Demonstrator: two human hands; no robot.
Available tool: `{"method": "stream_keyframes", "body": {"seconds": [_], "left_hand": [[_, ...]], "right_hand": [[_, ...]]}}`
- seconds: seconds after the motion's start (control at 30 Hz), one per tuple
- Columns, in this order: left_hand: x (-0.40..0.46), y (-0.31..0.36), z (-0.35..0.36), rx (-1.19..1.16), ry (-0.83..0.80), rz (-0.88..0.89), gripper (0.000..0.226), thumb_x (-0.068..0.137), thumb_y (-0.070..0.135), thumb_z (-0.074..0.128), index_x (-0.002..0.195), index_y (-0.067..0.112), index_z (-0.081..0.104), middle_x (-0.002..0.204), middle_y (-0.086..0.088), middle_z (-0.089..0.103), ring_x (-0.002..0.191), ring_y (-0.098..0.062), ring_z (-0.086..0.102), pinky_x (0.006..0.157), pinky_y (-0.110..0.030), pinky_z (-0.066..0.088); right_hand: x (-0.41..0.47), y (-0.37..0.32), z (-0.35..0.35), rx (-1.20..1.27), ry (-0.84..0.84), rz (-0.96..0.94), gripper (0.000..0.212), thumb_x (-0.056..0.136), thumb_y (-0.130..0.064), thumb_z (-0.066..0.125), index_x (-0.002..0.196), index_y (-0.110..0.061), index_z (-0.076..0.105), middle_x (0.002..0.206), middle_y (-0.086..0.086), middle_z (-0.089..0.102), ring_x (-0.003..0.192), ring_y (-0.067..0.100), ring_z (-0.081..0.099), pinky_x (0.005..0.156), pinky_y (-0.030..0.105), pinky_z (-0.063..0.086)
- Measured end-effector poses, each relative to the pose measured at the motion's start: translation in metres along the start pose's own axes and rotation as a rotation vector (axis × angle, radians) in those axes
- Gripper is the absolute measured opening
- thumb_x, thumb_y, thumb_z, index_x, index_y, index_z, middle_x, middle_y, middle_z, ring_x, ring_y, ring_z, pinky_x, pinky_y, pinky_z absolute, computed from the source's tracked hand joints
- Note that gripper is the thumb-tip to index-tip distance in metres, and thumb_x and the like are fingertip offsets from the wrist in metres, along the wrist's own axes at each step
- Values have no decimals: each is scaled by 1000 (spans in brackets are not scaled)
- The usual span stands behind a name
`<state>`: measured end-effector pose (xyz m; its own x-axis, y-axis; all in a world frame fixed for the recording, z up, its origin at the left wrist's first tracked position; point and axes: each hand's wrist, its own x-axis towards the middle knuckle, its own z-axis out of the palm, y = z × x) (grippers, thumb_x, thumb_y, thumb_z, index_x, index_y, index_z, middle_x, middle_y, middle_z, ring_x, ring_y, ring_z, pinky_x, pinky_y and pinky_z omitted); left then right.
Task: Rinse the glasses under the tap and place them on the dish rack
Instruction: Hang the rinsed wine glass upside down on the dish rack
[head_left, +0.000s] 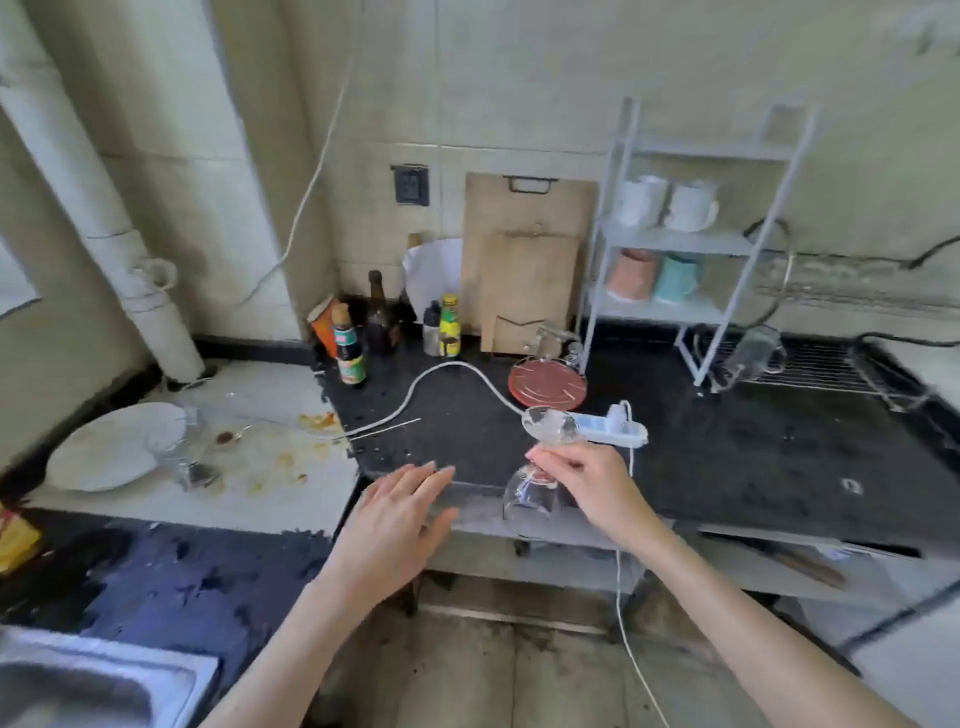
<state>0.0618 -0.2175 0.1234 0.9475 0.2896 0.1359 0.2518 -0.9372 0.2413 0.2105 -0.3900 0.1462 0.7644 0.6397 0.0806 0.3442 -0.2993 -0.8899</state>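
My right hand (587, 480) pinches the stem of a clear wine glass (535, 493) held upside down, foot up and bowl hanging over the front edge of the black counter (727, 467). My left hand (395, 514) hovers to its left with straight fingers, holding nothing. A wire dish rack (815, 364) lies at the back right of the counter with a clear glass mug (753, 348) on it. Another glass (553, 340) stands near the cutting boards. One more glass (189, 457) stands on the dirty white counter beside a plate (114, 447). The sink (78, 686) shows at the bottom left.
A white power strip (613, 428) and its cable lie just behind the held glass. A red round lid (548, 387), sauce bottles (350, 348), cutting boards (524, 270) and a white shelf with cups (675, 244) line the back. A knife (789, 558) lies at the counter's front right.
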Motion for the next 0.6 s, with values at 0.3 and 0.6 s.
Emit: {"method": "stream_keyframes", "body": {"seconds": [0.3,0.6], "left_hand": [[128,189,25,-88,81,314,41,88,39,51,122,19,60,121,1,64,111,-22,61,89,-37,49],[262,318,71,-76,-87,487,57,93,54,25,142,26,36,149,4,36,139,-17,28,111,-32,26]], "right_hand": [[-17,69,-222,-31,283,61,18,90,-14,60,81,-22,72,82,-11,70,71,-8,61,73,15,45],[15,118,-376,8,516,150,22,88,-16,61,72,-23,73,68,-8,69,69,0,59,59,12,47]]}}
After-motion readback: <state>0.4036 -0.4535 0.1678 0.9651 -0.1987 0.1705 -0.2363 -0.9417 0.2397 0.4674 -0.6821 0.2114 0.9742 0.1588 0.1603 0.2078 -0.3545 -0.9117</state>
